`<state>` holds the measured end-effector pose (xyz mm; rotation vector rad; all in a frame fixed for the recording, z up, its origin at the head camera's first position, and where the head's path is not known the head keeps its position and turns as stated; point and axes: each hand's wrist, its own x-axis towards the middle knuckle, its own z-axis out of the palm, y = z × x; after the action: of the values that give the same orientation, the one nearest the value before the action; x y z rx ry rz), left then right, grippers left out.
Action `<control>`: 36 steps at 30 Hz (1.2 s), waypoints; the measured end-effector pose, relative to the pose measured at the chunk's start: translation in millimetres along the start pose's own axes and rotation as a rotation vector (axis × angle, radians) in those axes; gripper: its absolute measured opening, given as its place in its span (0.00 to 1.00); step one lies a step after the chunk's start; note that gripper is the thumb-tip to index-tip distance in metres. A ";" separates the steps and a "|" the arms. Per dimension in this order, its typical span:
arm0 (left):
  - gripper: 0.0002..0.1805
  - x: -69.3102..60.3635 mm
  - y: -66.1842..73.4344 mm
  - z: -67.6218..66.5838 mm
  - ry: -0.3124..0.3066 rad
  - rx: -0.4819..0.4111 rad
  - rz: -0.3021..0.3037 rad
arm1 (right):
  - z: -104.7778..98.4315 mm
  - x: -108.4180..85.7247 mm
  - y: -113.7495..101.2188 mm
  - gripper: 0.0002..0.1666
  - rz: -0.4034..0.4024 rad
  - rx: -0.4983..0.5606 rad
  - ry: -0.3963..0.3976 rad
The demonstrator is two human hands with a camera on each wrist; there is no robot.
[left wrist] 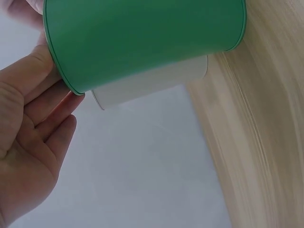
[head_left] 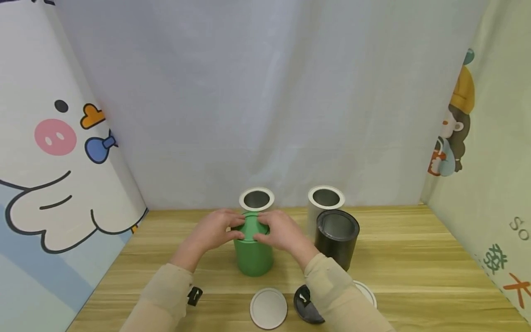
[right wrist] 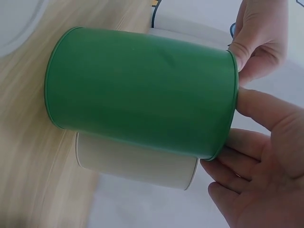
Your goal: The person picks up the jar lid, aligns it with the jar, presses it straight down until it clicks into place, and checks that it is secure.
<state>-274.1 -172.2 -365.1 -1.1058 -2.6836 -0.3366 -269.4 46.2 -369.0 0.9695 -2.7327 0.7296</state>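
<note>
Head: left hand (head_left: 219, 228) and right hand (head_left: 283, 229), half-curled, grip green can (head_left: 254, 259).

- Your left hand (left wrist: 35, 135), palm side showing: thumb and fingers touch the left-hand rim of the green canister (left wrist: 147, 42).
- Green canister: smooth side toward you, cropped by the top of the view.
- Your right hand (left wrist: 23, 12): upper left corner — blurred, partly visible.
- White cylinder (left wrist: 152, 83): behind the green one, partly covered — contact unclear.
- Wood-grain tabletop (left wrist: 266, 118) on the right; pale cloth (left wrist: 147, 161) lower middle.
</note>
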 end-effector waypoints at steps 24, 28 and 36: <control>0.23 -17.2 3.5 23.1 0.314 -0.033 0.012 | 35.0 -27.1 25.1 0.30 -0.090 0.180 0.279; 0.24 -22.1 10.0 27.8 0.408 -0.026 0.033 | 34.7 -37.2 26.3 0.31 -0.116 0.214 0.321; 0.33 -31.7 30.4 28.2 0.451 -0.068 0.054 | 27.2 -59.4 24.0 0.33 -0.135 0.214 0.313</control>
<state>-233.6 -164.0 -397.0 -0.9780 -2.2561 -0.5929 -237.6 81.7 -419.7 0.9748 -2.3332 1.0645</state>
